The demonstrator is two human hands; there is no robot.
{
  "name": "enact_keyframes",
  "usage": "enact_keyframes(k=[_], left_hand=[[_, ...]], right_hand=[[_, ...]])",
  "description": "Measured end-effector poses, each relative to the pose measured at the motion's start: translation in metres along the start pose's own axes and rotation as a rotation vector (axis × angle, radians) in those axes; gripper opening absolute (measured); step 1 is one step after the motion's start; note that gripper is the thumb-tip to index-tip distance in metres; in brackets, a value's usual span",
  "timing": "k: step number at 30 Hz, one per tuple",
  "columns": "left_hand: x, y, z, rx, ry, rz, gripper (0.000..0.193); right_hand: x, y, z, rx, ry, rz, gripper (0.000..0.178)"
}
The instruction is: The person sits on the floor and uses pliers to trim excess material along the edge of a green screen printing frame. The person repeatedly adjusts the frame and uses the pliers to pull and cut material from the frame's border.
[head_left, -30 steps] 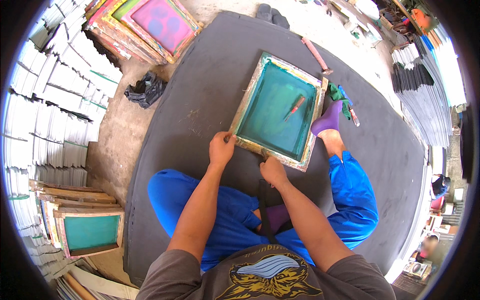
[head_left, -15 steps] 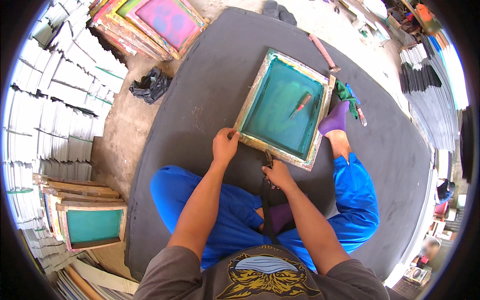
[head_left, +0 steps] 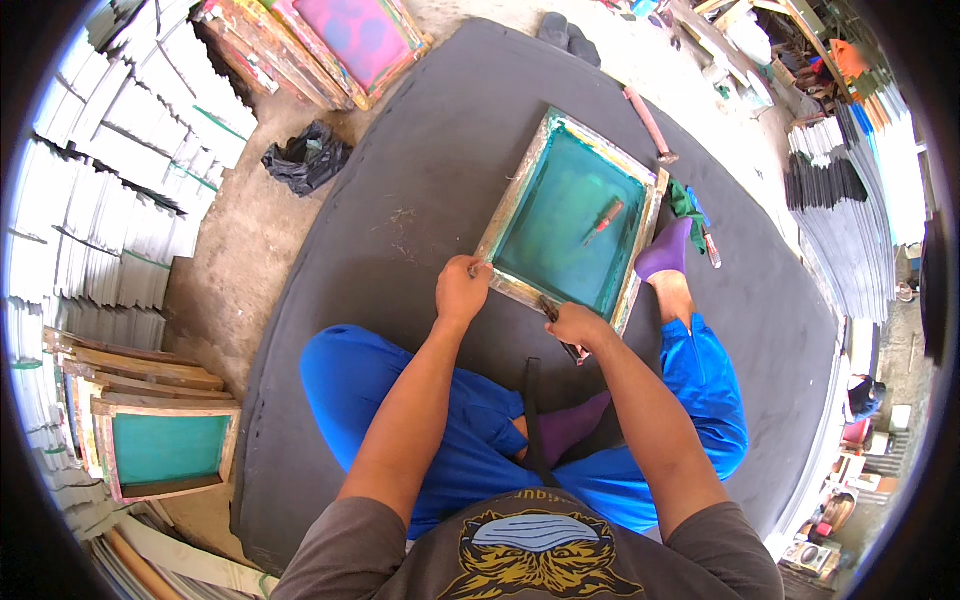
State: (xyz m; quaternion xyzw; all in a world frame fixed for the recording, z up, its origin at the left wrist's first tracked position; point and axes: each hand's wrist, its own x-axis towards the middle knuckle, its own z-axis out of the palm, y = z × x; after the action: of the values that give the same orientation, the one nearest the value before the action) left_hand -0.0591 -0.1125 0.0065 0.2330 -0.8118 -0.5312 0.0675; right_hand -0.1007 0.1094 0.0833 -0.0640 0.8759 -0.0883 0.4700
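A wooden screen-printing frame [head_left: 517, 197], paint-smeared and with teal mesh, lies tilted on the dark mat in front of me. At its near left corner my left hand [head_left: 463, 290] is closed on the wood; a small dark bit shows by the fingers, too small to name. My right hand [head_left: 580, 327] is wrapped round dark pliers [head_left: 549, 309], whose head meets the frame's near edge. Part of the tool is hidden by my fingers. On the mesh rests a red-handled screwdriver [head_left: 603, 222].
A pink-handled hammer [head_left: 648, 122] lies beyond the frame, with a green cloth [head_left: 685, 207] beside my purple-socked foot [head_left: 664, 252]. More frames [head_left: 170, 450] lean at the left by stacked white sheets [head_left: 120, 225]. A black plastic bag [head_left: 306, 160] sits off the mat [head_left: 400, 170].
My right hand has moved forward and right with the pliers, from just short of the frame's near edge onto it. The left hand keeps its hold at the corner. The view has shifted slightly.
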Motion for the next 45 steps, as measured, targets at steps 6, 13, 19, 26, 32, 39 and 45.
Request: enact_keyframes(k=[6,13,19,26,32,39,45], left_hand=[[0.001,0.005,0.001,-0.018,-0.003,-0.07,0.034],[0.001,0.004,-0.001,-0.031,-0.02,-0.062,0.035],[0.0,0.009,-0.003,-0.03,-0.026,-0.063,0.035],[0.002,0.01,-0.002,-0.006,-0.023,-0.059,0.033],[-0.001,0.005,0.0,0.016,0.015,-0.016,0.03],[-0.014,0.009,0.003,0.104,-0.012,0.035,0.032],[-0.003,-0.004,0.001,0.177,0.004,0.069,0.039]], right_hand=[[0.003,-0.015,-0.007,-0.063,-0.054,0.105,0.047],[-0.011,-0.015,0.022,0.213,0.104,0.109,0.036],[0.005,-0.01,0.052,0.183,0.293,0.208,0.038],[0.033,0.006,0.114,0.029,0.764,0.096,0.038],[-0.007,-0.011,0.078,0.733,0.217,0.095,0.037],[-0.012,0.018,0.087,1.353,-0.147,-0.109,0.048],[-0.003,0.018,0.089,1.361,-0.17,-0.146,0.045]])
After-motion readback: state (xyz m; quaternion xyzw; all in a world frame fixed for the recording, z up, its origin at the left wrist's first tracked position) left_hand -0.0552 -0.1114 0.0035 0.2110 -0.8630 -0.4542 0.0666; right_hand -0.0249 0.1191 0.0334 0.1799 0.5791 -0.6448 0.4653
